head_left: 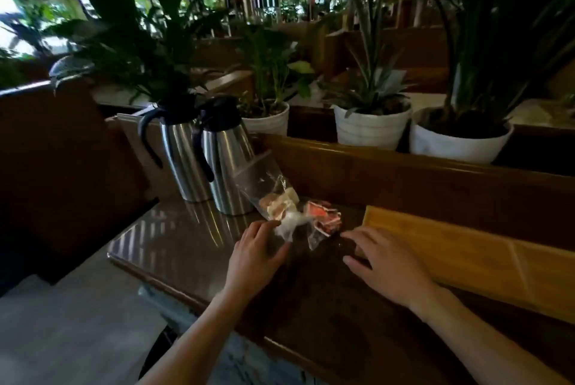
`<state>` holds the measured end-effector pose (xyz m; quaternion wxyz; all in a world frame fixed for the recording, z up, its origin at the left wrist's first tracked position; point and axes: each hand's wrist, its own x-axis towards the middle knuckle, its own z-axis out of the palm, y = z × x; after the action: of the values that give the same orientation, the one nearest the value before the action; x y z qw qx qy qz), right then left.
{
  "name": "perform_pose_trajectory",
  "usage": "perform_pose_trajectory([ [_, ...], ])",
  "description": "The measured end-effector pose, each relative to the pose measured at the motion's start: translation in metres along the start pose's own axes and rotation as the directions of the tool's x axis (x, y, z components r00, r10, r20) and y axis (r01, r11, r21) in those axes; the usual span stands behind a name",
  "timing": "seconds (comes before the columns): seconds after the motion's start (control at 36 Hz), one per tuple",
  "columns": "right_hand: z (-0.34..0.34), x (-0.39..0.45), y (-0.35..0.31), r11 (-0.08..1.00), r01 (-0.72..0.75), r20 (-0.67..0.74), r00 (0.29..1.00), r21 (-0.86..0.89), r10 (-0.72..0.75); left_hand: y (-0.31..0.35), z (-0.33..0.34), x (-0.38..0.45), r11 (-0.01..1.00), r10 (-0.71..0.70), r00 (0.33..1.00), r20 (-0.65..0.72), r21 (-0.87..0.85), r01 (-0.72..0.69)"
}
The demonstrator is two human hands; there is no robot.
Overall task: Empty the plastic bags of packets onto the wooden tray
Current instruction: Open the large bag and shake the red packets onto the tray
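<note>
Two clear plastic bags lie on the dark glossy table. One bag (273,201) holds pale brown and white packets and leans toward the steel jugs. The other, smaller bag (322,219) holds red and white packets. My left hand (258,255) touches the twisted white neck of the first bag with its fingertips; whether it grips the neck is unclear. My right hand (385,263) hovers open, fingers spread, just right of the red bag and over the left end of the wooden tray (485,257). The tray's visible part holds nothing.
Two steel jugs (217,160) with black handles stand just behind the bags. A wooden ledge (404,166) with potted plants in white pots (371,127) runs behind the table. The table's front edge (186,291) is near my forearms.
</note>
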<state>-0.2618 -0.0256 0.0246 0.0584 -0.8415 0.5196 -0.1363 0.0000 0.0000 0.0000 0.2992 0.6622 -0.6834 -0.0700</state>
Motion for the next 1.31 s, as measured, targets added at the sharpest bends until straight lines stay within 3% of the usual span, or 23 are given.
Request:
perform_pose_trajectory([
  [0.17, 0.005, 0.055, 0.003, 0.994, 0.113, 0.094, 0.989, -0.009, -0.112, 0.003, 0.006, 0.025, 0.987, -0.147, 0.984, 0.097, -0.054, 0.153],
  [0.5, 0.018, 0.115, -0.005, 0.969, 0.246, 0.133, 0.961, -0.018, -0.241, -0.009, 0.016, 0.045, 0.961, -0.227, 0.962, 0.155, -0.126, 0.247],
  [0.72, 0.03, 0.135, -0.005, 0.974, 0.212, 0.202, 0.954, 0.077, -0.223, -0.015, 0.011, 0.054, 0.947, -0.147, 0.959, 0.241, -0.245, 0.207],
  [0.89, 0.034, 0.135, 0.002, 0.969, 0.226, 0.15, 0.959, 0.104, -0.239, -0.013, 0.0, 0.065, 0.931, -0.038, 0.963, 0.266, -0.342, 0.131],
  [1.0, 0.023, 0.126, 0.002, 0.98, 0.179, 0.077, 0.98, 0.091, -0.186, -0.012, -0.005, 0.074, 0.912, 0.087, 0.962, 0.259, -0.41, 0.028],
  [1.14, 0.015, 0.094, -0.01, 0.995, 0.004, -0.034, 0.999, 0.1, 0.0, -0.006, -0.002, 0.085, 0.884, 0.214, 0.947, 0.24, -0.461, -0.083],
  [1.31, 0.009, 0.058, -0.027, 0.96, -0.228, -0.144, 0.957, 0.166, 0.252, 0.013, 0.009, 0.097, 0.847, 0.38, 0.91, 0.168, -0.459, -0.269],
])
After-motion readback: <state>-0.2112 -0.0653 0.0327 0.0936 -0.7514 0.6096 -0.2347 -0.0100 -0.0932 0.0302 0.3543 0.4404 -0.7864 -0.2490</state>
